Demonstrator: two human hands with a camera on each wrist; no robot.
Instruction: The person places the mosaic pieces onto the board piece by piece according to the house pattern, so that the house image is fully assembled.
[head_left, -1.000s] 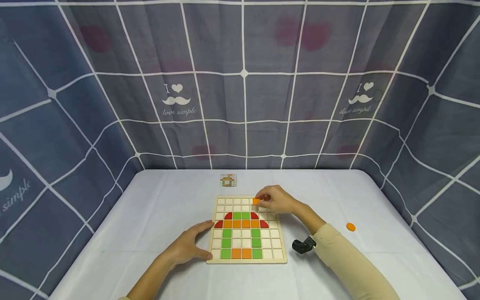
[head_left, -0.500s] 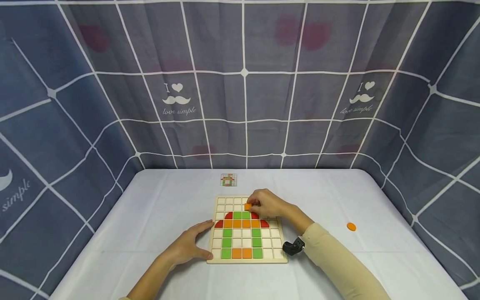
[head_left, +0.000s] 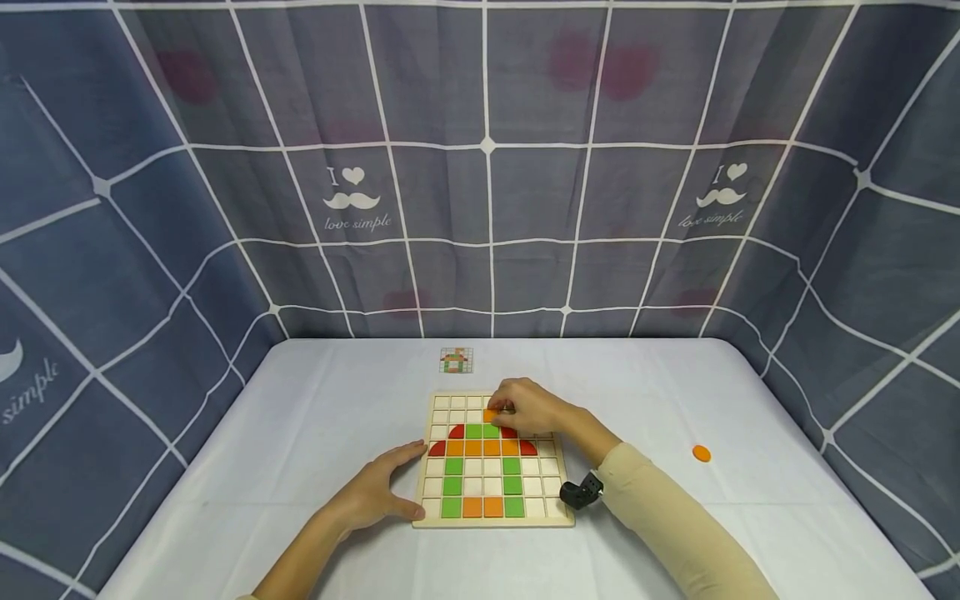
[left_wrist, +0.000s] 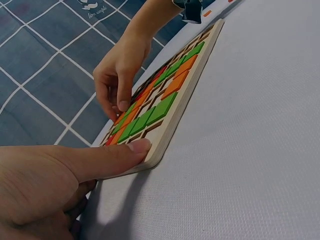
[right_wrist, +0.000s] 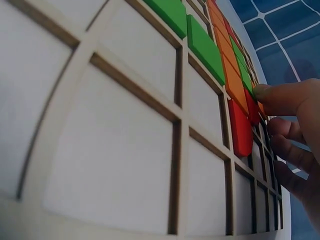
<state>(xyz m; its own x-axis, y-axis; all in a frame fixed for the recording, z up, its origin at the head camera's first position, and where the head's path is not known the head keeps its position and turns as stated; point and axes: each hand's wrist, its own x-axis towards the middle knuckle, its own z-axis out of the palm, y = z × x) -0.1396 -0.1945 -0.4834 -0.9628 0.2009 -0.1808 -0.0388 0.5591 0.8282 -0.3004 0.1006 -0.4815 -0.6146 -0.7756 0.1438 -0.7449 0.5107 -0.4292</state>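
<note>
A wooden grid board (head_left: pixel 495 523) lies on the white table, with green, orange and red tiles set in a mushroom-like pattern. My right hand (head_left: pixel 529 407) pinches an orange square tile (head_left: pixel 490 415) between thumb and fingers, at the cell just above the right-hand green tile of the upper row. In the right wrist view the thumb (right_wrist: pixel 280 97) hides most of that tile. At the board's left side rests my left hand (head_left: pixel 373 493), its thumb (left_wrist: pixel 112 157) on the near left corner and its fingertips at the left edge.
A small pattern card (head_left: pixel 456 361) lies behind the board. Off to the right is an orange round piece (head_left: pixel 701 453). A black wrist device (head_left: pixel 581 492) hangs under the right sleeve, over the board's right edge. Checked curtains (head_left: pixel 525 192) enclose the table.
My right hand has moved left and slightly nearer with the orange tile, from the board's far row to the cell above the green tiles. The left hand has stayed put.
</note>
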